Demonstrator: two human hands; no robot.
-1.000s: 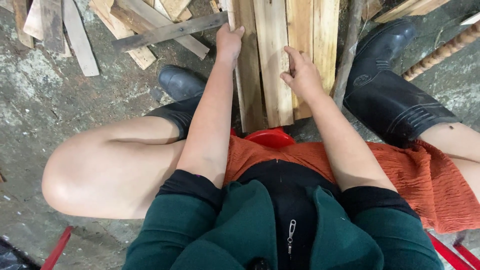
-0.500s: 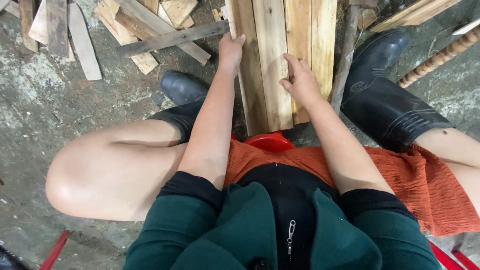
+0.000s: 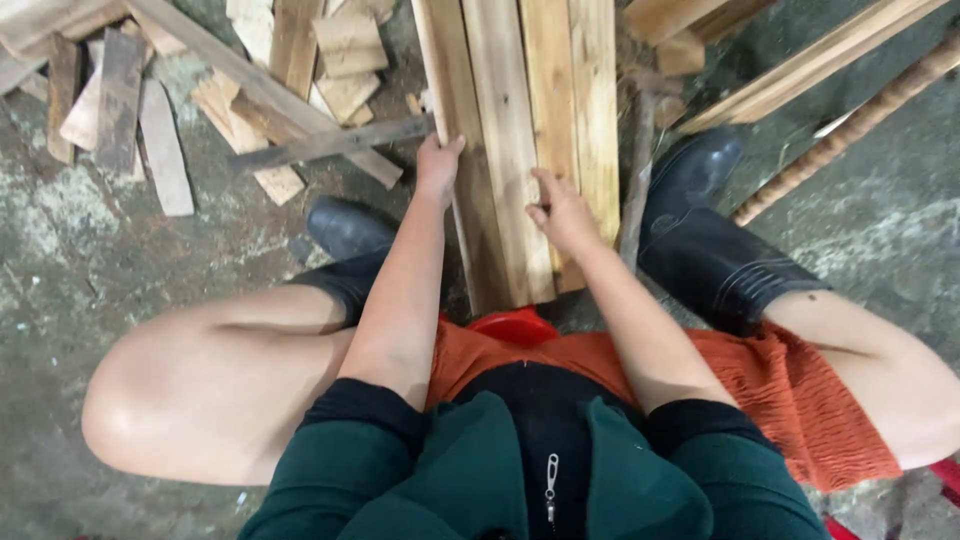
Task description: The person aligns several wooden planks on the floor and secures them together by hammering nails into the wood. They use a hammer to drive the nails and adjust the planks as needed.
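a: where the planks (image 3: 520, 130) lie side by side on the concrete floor (image 3: 80, 260), running from near the knees to the far edge of view, what does each hand do?

b: left hand (image 3: 438, 165) grips the left edge of the leftmost plank, fingers curled together over that edge. right hand (image 3: 562, 208) rests on a plank toward the right of the stack, fingers bent and close together, thumb pressed to the wood; whether it clamps an edge, i cannot tell.

a: and around the planks?

b: black boots (image 3: 705, 235) stand on either side of the near end of the stack. wood offcuts (image 3: 260, 90) lie scattered at far left, one thin grey strip (image 3: 330, 145) touching the left edge of the stack near the left hand. red stool (image 3: 512, 325) shows just under the near plank ends.
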